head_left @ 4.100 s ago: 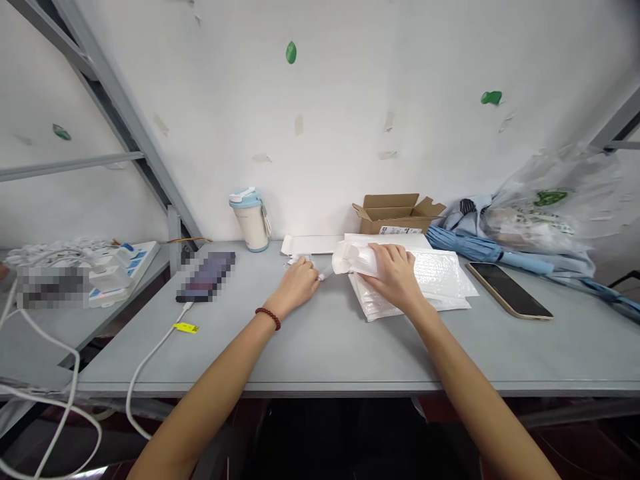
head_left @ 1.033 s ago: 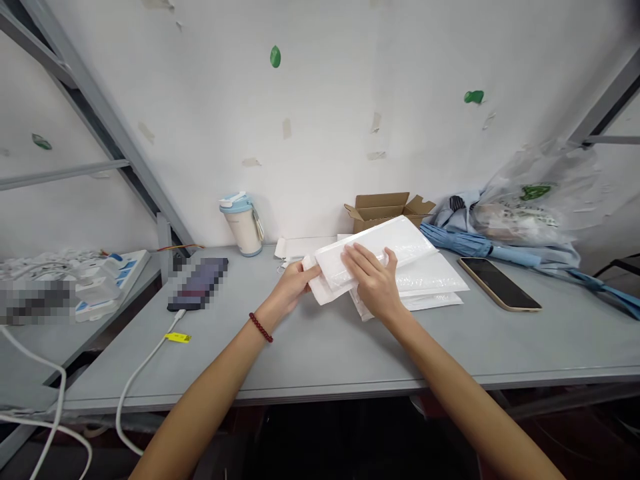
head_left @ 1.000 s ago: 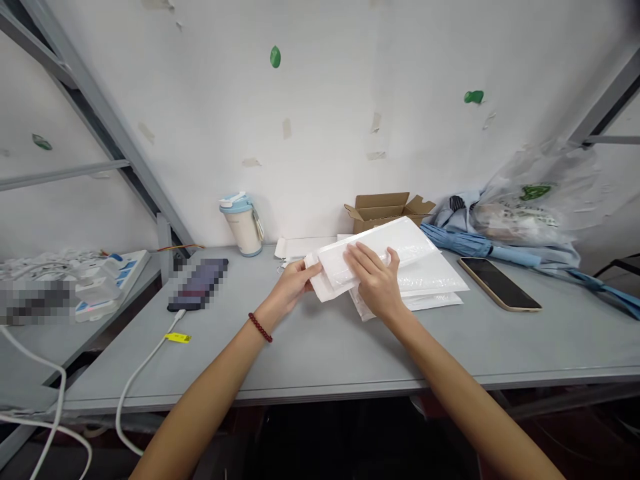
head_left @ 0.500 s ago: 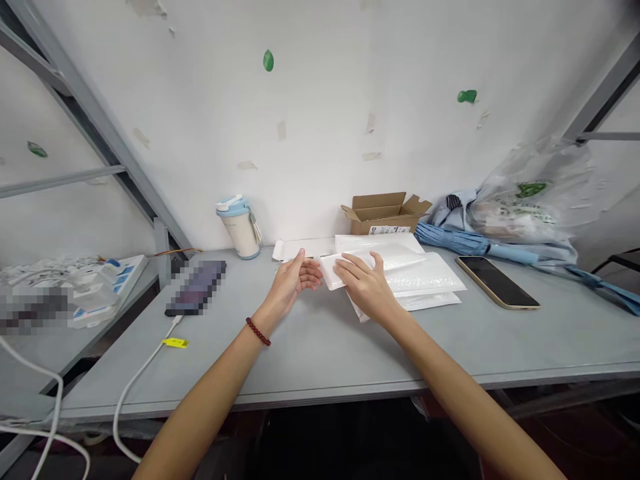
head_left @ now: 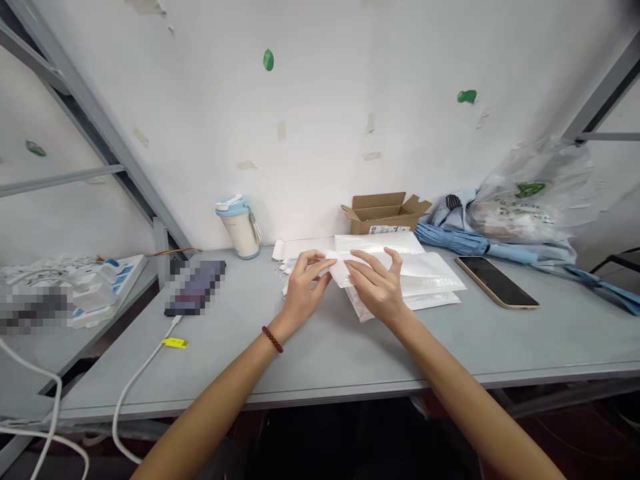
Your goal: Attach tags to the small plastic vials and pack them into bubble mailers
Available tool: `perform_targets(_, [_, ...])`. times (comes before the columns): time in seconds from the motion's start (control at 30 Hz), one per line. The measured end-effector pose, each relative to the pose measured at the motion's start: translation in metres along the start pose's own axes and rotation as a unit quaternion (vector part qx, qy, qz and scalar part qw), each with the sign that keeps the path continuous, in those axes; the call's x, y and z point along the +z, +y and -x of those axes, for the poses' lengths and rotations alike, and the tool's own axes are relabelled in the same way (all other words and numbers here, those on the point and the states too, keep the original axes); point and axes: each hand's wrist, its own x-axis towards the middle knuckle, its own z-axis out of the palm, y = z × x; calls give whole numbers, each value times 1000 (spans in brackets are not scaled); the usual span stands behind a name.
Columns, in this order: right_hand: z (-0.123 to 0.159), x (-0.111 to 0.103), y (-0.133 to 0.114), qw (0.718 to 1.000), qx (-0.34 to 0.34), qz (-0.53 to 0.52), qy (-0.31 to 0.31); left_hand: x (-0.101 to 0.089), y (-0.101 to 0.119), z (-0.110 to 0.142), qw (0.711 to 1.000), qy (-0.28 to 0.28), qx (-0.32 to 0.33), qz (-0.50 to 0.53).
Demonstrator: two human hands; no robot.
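Between my hands is a white bubble mailer [head_left: 342, 274] with its left end folded over. My left hand [head_left: 306, 287], with a dark red bead bracelet at the wrist, pinches that end between thumb and fingers. My right hand [head_left: 376, 285] grips the same mailer from the right, index finger near the fold and the other fingers partly raised. Much of the mailer is hidden behind my right hand. Beneath and behind it lie more white bubble mailers [head_left: 434, 272]. Left of the held one, small white pieces [head_left: 284, 267] lie partly behind my left hand.
An open cardboard box [head_left: 385, 212] stands by the wall, a blue-lidded cup [head_left: 240, 227] to its left. A phone [head_left: 497, 283] and a folded blue umbrella [head_left: 450, 239] lie on the right. Another phone [head_left: 196, 288] on a white cable [head_left: 143, 363] lies left on the grey table [head_left: 320, 367].
My left hand, spread open beside the mailer half a second ago, has moved right and now pinches its end. The end flap has been folded over. My right hand stays on the mailer.
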Motion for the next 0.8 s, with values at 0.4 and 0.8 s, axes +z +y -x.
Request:
perform_targets(0.4, [-2, 5, -1, 990, 112, 91, -1, 19, 17, 9, 967, -50, -213, 134])
perform_targets(0.8, [13, 11, 23, 952, 249, 81, -158, 27, -1, -49, 880, -141, -366, 267])
